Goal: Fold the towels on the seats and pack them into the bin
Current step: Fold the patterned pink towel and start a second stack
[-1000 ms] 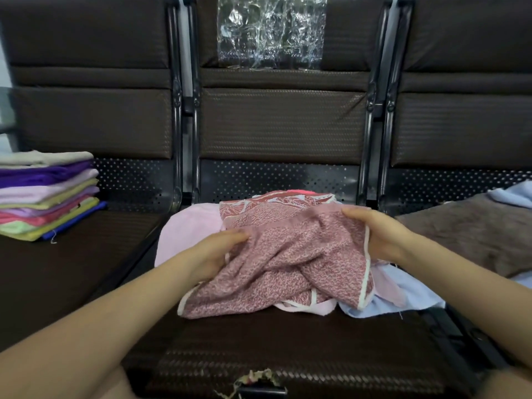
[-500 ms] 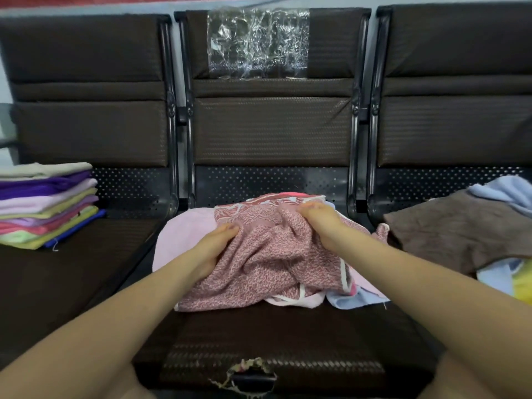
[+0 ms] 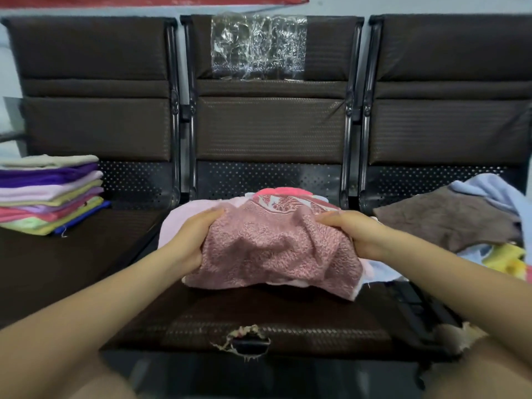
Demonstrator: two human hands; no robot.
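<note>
A crumpled dusty-pink patterned towel lies on the middle seat, on top of a pale pink towel and other cloth. My left hand grips the towel's left side. Its right side is bunched in my right hand. A stack of folded towels in cream, purple, pink and green rests on the left seat. Loose towels, a brown one and a light blue one, are heaped on the right seat. No bin is in view.
Three dark brown seats stand in a row with metal frames between them. Clear plastic wrap clings to the middle backrest. The middle seat's front edge is torn. A yellow cloth shows at the far right.
My hands have spread apart again on the pink towel, the right one moving right. The towel is bunched higher between them. The camera view has tilted up slightly.
</note>
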